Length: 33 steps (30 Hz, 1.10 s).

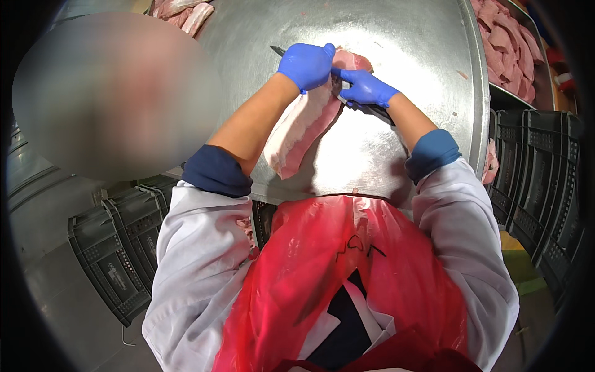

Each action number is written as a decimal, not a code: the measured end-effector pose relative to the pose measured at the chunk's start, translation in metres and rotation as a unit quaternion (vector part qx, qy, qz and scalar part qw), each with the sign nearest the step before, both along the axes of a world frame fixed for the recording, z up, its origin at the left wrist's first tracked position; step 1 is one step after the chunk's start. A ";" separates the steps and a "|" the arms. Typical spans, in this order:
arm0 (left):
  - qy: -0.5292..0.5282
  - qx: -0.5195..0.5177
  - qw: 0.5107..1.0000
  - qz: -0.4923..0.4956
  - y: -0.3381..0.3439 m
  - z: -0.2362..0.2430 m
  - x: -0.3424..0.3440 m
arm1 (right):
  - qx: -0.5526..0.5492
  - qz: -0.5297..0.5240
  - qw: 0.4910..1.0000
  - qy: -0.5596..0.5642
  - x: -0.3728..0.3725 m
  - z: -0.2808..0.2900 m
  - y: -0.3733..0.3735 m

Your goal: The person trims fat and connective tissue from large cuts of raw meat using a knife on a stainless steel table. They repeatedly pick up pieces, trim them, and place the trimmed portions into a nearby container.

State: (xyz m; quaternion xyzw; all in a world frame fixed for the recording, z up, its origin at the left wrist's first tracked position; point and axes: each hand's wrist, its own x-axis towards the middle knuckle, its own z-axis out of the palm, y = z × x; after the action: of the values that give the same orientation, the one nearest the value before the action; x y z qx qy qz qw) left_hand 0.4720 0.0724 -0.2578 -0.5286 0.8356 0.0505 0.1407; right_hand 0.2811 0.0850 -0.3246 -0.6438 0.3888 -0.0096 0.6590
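Observation:
A long slab of raw pale meat [304, 127], fatty white along one side and pink along the other, lies on the metal table [372, 158]. My left hand [307, 67], in a blue glove, is closed over its far part. A dark narrow end [277, 51], perhaps a handle, sticks out left of that fist. Just right of it, my gloved right hand [367, 88] has its fingers curled at the meat's right edge. A small silvery piece and a dark strip show under the right hand; what they belong to is partly hidden.
A tray of pink meat slices [511, 53] stands beyond the table's right rim. More meat [183, 13] lies at the far left. Dark plastic crates [536, 167] are stacked at right, others [124, 242] at left. A blurred patch covers the upper left.

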 end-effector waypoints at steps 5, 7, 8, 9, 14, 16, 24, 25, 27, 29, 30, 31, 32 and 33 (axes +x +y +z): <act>0.022 0.065 0.997 0.042 -0.023 0.008 0.010 | 0.030 0.073 0.997 -0.023 -0.059 -0.002 0.018; 0.011 0.072 0.997 0.024 -0.021 0.010 -0.001 | -0.007 0.048 0.998 -0.028 -0.032 0.002 0.019; 0.002 0.047 0.999 -0.003 -0.022 0.011 -0.006 | 0.004 -0.005 0.993 -0.115 -0.013 0.009 0.024; -0.009 0.021 0.999 -0.030 -0.022 0.013 -0.011 | -0.010 0.009 0.998 -0.064 0.006 -0.001 0.018; 0.018 0.030 0.999 -0.022 -0.032 0.014 0.015 | -0.028 0.043 0.998 -0.040 -0.040 -0.011 0.061; 0.020 0.034 0.998 -0.037 -0.025 0.020 0.007 | -0.041 0.025 0.998 -0.033 -0.033 -0.008 0.066; 0.021 -0.010 0.998 -0.058 -0.028 0.037 0.009 | -0.054 -0.009 0.998 -0.028 -0.015 -0.005 0.091; 0.028 -0.016 0.998 -0.062 -0.028 0.040 0.008 | -0.054 -0.008 0.998 -0.043 -0.022 -0.011 0.097; 0.042 -0.016 0.996 -0.075 -0.020 0.048 0.000 | -0.050 0.010 0.999 -0.008 -0.019 -0.007 0.098; 0.061 -0.015 0.994 -0.088 -0.013 0.057 -0.017 | -0.108 -0.018 0.994 0.012 0.018 -0.024 0.079; 0.067 -0.019 0.994 -0.090 -0.011 0.062 -0.020 | -0.139 -0.018 0.990 0.034 0.038 -0.019 0.069; 0.053 -0.023 0.995 -0.081 -0.012 0.063 -0.019 | -0.113 -0.017 0.993 0.035 0.030 -0.010 0.075; 0.036 -0.025 0.997 -0.066 -0.015 0.062 -0.009 | -0.085 -0.010 0.996 0.033 0.022 0.001 0.090; 0.020 -0.025 0.998 -0.049 -0.015 0.061 0.000 | -0.056 0.000 0.998 0.032 0.010 0.005 0.107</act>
State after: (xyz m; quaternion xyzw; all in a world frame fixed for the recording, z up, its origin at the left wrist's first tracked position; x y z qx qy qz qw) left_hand 0.4724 0.0579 -0.1965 -0.4896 0.8640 0.0331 0.1127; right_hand 0.2912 0.1920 -0.3192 -0.6794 0.4091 -0.0107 0.6090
